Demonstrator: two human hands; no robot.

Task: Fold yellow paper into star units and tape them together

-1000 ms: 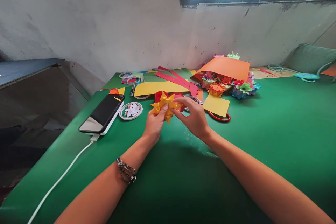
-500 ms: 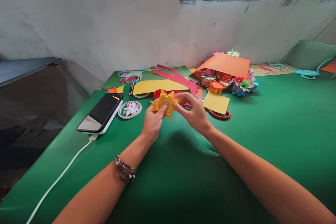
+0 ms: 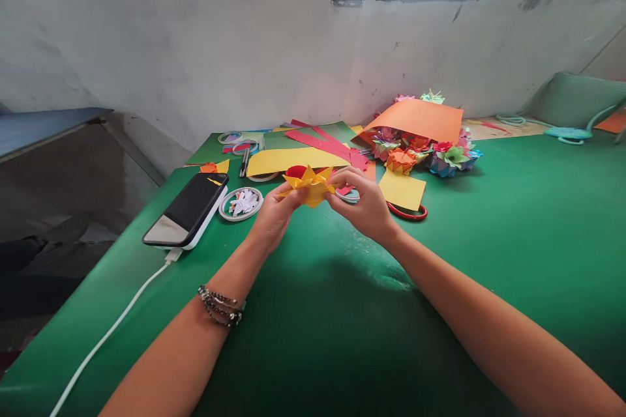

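Observation:
Above the green table, a folded yellow paper flower (image 3: 313,187) with pointed petals is held between both hands. My left hand (image 3: 274,216) pinches its left side, thumb in front. On the other side, the thumb and fingers of my right hand (image 3: 362,203) close on the flower's right edge. Just behind it, a round red thing (image 3: 295,171) shows in part. A yellow paper square (image 3: 403,189) lies right of my right hand, over red-handled scissors (image 3: 409,214).
A phone (image 3: 188,208) with a white cable lies at left, beside a tape roll (image 3: 240,204) holding paper scraps. Yellow sheets (image 3: 293,159) and red strips (image 3: 320,143) lie behind. Colourful paper flowers (image 3: 452,158) sit under an orange sheet (image 3: 415,118) near the wall.
The yellow flower has tipped from facing me flat to a more edge-on view with its points upward. My left hand has shifted slightly left; both hands still grip the flower.

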